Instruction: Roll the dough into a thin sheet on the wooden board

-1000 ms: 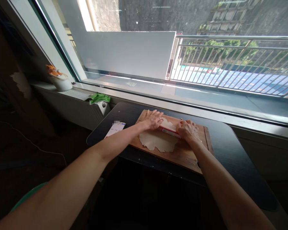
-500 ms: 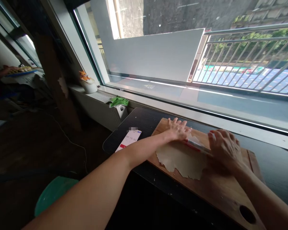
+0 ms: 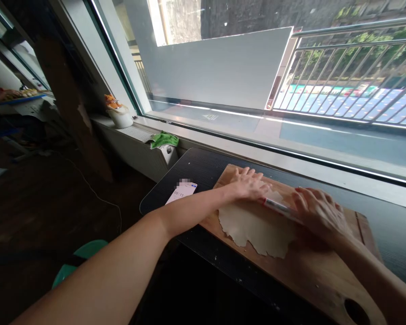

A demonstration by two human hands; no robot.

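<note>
The left hand [image 3: 249, 185] lies open, fingers spread flat over the left end of a tube; the right hand [image 3: 320, 210] arches across the other end, its palm hidden, so from where I stand I can't tell whether it grips. The tube [image 3: 279, 205], clear with some red, lies across the dough [image 3: 257, 230]. I'd take it for stiff, light and a bit slick, best steadied at its 2 ends. The dough, a thin sheet on the wooden board [image 3: 325, 275], has a ragged near edge; it should be soft and easily torn if pinched there, so flat palms slid underneath would suit it. The board rests on the dark desk [image 3: 199, 164]. Left of it is a phone [image 3: 184, 191] showing 00:15; farther off, a green cloth [image 3: 164, 139].
</note>
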